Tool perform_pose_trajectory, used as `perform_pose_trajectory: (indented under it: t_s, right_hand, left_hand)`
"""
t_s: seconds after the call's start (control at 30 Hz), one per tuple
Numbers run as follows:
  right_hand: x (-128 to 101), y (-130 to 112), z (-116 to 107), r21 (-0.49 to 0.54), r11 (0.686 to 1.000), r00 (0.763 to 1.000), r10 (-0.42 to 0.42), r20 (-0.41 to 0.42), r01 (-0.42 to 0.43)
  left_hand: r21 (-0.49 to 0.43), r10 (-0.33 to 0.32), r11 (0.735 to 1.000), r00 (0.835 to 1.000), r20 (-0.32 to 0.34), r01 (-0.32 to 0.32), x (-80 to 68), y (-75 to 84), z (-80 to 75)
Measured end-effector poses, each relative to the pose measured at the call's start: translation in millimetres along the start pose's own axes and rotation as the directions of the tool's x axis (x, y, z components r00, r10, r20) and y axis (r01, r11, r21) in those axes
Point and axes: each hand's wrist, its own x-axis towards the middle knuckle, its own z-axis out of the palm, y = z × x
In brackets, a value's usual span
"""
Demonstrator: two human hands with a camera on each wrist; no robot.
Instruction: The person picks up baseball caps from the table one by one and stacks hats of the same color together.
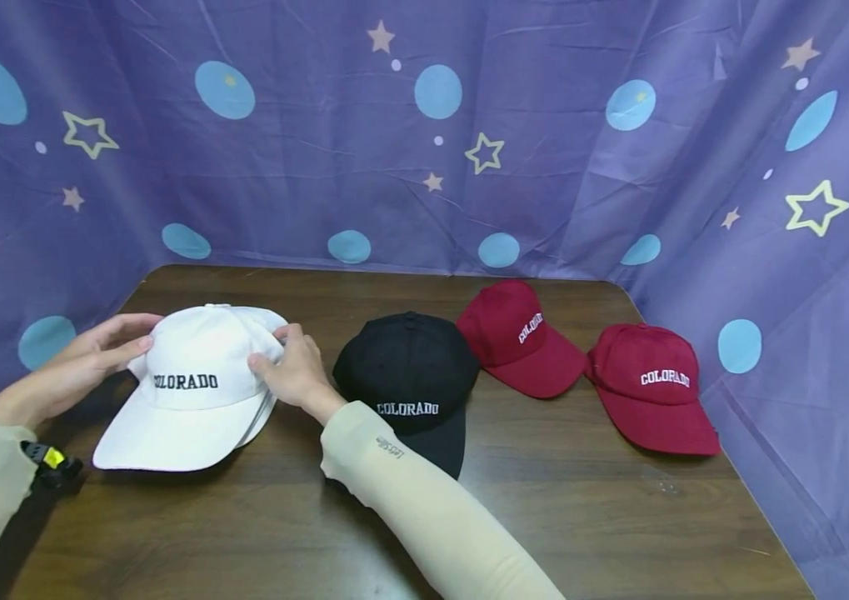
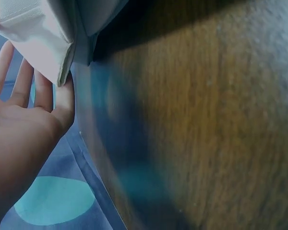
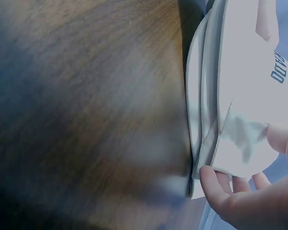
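At the left of the wooden table, a white cap (image 1: 192,358) lettered COLORADO sits on top of other white caps (image 3: 209,96), whose brims layer beneath it in the right wrist view. Its brim points toward the front of the table. My left hand (image 1: 87,358) holds the cap's left side, thumb in front; in the left wrist view its fingers (image 2: 63,103) reach behind and under the lower edge. On the opposite side my right hand (image 1: 297,367) grips the cap between thumb and fingers, with fingertips (image 3: 209,177) curled at the stacked edges.
A black cap (image 1: 409,367) lies mid-table, partly behind my right forearm. Two dark red caps (image 1: 506,337) (image 1: 652,383) lie to its right, close together. A purple curtain (image 1: 394,192) with stars and blue dots encloses the wooden table (image 1: 581,517) at the back and sides.
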Motion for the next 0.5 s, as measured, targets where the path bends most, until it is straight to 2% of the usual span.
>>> perform_pose_trajectory:
  t_s: [0.27, 0.5]
  right_hand:
    - [0.3, 0.1, -8.1, 0.009, 0.999, 0.998, -0.045, 0.051, 0.044]
    - [-3.4, -3.0, -18.5, -0.006, 0.997, 0.993, -0.079, 0.091, 0.079]
  left_hand:
    - [-0.035, 0.023, 0.999, 1.000, 0.003, -0.022, -2.7, -6.4, -0.8]
    - [-0.025, 0.057, 0.998, 0.998, -0.010, -0.057, -7.7, -6.4, -4.4]
